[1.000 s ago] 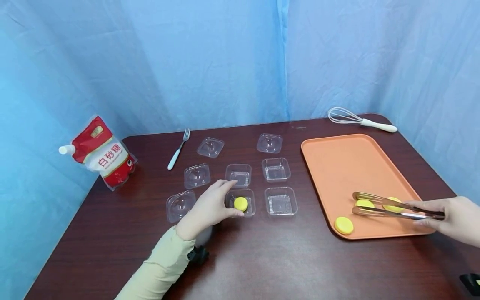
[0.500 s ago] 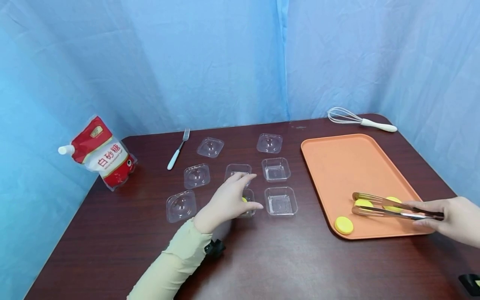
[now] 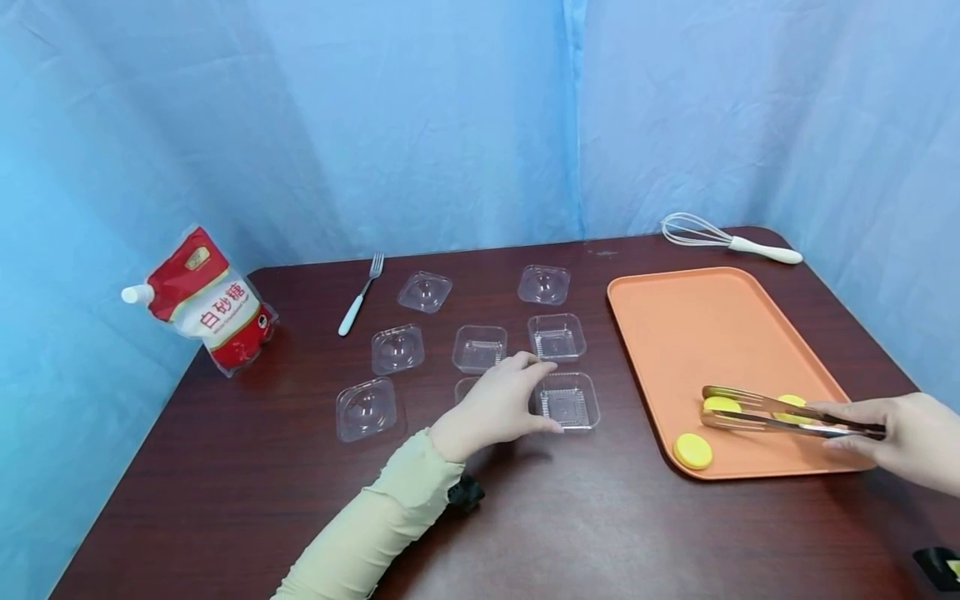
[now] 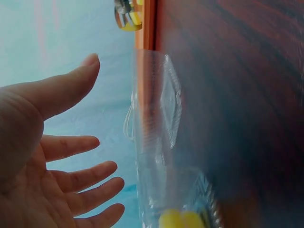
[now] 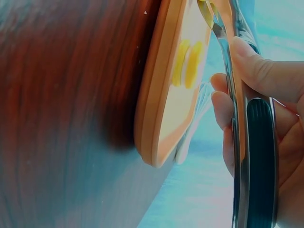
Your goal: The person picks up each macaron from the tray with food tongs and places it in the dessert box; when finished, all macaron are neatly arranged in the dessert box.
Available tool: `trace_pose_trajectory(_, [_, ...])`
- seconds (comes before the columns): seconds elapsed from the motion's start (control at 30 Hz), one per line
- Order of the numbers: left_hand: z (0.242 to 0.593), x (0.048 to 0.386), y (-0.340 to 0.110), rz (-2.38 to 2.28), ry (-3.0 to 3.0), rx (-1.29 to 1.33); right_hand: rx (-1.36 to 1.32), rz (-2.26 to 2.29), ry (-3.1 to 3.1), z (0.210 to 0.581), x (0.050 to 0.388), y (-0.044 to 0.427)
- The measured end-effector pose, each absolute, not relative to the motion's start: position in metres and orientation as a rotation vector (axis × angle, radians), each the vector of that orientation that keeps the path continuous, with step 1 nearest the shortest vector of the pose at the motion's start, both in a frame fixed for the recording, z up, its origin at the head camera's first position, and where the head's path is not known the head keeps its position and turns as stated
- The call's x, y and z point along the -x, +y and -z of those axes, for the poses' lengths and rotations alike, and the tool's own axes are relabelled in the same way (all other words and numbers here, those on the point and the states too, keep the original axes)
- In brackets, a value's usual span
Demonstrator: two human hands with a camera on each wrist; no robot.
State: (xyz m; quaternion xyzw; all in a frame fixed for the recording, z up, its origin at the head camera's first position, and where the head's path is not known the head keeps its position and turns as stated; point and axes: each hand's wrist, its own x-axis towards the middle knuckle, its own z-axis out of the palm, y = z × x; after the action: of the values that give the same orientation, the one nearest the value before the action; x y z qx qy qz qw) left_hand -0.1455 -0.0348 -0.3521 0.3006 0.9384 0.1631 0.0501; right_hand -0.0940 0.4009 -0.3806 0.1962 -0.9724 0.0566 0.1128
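My left hand (image 3: 498, 408) hovers at the near-right clear plastic box (image 3: 567, 402), thumb and fingers spread; the left wrist view shows a gap between hand and boxes. Left of it, a box holding a yellow macaron (image 4: 180, 219) is mostly covered by that hand in the head view. With my right hand (image 3: 911, 433) I grip metal tongs (image 3: 795, 416) over the orange tray (image 3: 697, 333). One macaron (image 3: 722, 405) lies between the tong tips. A second macaron (image 3: 792, 405) is partly behind the tongs, and a third macaron (image 3: 693, 451) sits at the tray's near-left corner.
Two more clear boxes (image 3: 480, 348) stand behind. Several clear domed lids (image 3: 366, 409) lie to the left and at the back. A fork (image 3: 361, 296), a red and white pouch (image 3: 213, 304) and a whisk (image 3: 731, 239) lie around the table's far side.
My left hand has moved right, from the box with the macaron to the near-right box. The right hand and tongs have barely moved.
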Motion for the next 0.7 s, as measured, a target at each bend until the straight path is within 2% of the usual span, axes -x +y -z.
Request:
trace_pose_trajectory(0.37, [0.363,0.145,-0.023,-0.292,2.879,-0.949,-0.556,-0.177,-2.849,0.379,0.093,0.395])
trace_pose_trajectory(0.7, [0.364,0.144,-0.021,-0.261,2.886,-0.957,-0.667,-0.258,-2.702,0.371,0.098,0.389])
